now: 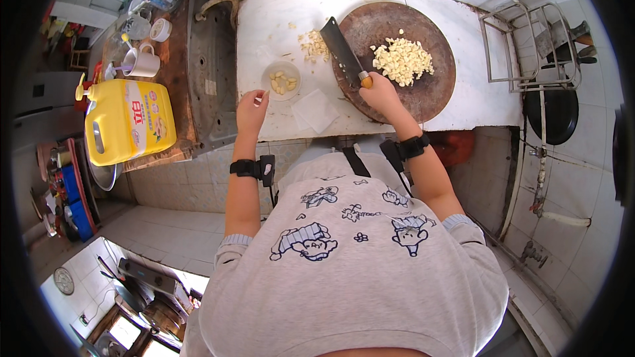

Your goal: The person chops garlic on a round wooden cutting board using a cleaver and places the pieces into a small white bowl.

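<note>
My right hand (381, 93) grips the wooden handle of a dark-bladed cleaver (341, 49). Its blade slants across the left rim of a round wooden chopping board (397, 17). Chopped garlic (403, 61) lies in a heap on the board, right of the cleaver. My left hand (252, 108) is at the counter's front, just left of a small bowl (264, 70), fingers curled. Whether something pale is pinched at its fingertips I cannot tell. Several whole peeled garlic cloves (284, 84) sit in the bowl. Garlic skins or scraps (315, 45) are scattered beside the blade tip.
A square white paper sheet (315, 111) lies between bowl and board. Left of the white counter (263, 15) is a metal sink (218, 69). Beyond it stand a yellow detergent jug (116, 144) and a white mug (149, 63). A wire rack (511, 54) hangs at right.
</note>
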The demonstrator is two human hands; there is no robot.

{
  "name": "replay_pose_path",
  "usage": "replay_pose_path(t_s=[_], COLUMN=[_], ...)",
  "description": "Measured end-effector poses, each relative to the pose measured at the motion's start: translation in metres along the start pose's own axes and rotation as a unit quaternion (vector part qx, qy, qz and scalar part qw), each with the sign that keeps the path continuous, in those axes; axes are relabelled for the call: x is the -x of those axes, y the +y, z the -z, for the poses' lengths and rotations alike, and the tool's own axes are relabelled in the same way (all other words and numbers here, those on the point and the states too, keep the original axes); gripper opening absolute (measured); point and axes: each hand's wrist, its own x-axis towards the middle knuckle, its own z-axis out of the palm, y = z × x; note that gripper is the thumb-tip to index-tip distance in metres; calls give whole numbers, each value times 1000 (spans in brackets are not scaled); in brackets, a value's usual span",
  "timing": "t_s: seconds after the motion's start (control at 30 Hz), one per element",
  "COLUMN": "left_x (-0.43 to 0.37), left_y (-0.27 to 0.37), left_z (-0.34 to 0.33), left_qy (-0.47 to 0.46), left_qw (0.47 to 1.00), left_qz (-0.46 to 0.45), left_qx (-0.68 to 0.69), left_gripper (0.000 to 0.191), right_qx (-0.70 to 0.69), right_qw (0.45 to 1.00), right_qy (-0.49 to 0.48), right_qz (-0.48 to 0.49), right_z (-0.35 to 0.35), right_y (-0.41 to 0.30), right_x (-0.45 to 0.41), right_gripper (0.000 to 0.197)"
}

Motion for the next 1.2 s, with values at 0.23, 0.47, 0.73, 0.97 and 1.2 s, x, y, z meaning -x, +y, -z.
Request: replay_pose_path(t_s=[0.23, 0.47, 0.73, 0.97, 1.2], left_x=[-8, -37, -51, -36, -38], left_y=[17, 53, 87, 103, 109], left_z=[-11, -78, -153, -179, -166], left_qy=[-22, -97, -205, -224, -167], left_qw=[994, 956, 941, 957, 956], left_qz=[18, 25, 16, 5, -243], left_qx=[108, 277, 268, 186, 6], left_gripper=[19, 17, 21, 21, 16], right_qx=[-31, -64, -118, -107, -103], right_qw=[994, 991, 983, 982, 984], right_qy=[102, 111, 115, 126, 121], right_qz=[-1, -45, -84, -86, -82], right_z=[9, 25, 23, 18, 12], right_y=[30, 65, 72, 64, 63], right_x=[15, 50, 94, 101, 98], right_gripper=[39, 38, 31, 30, 31])
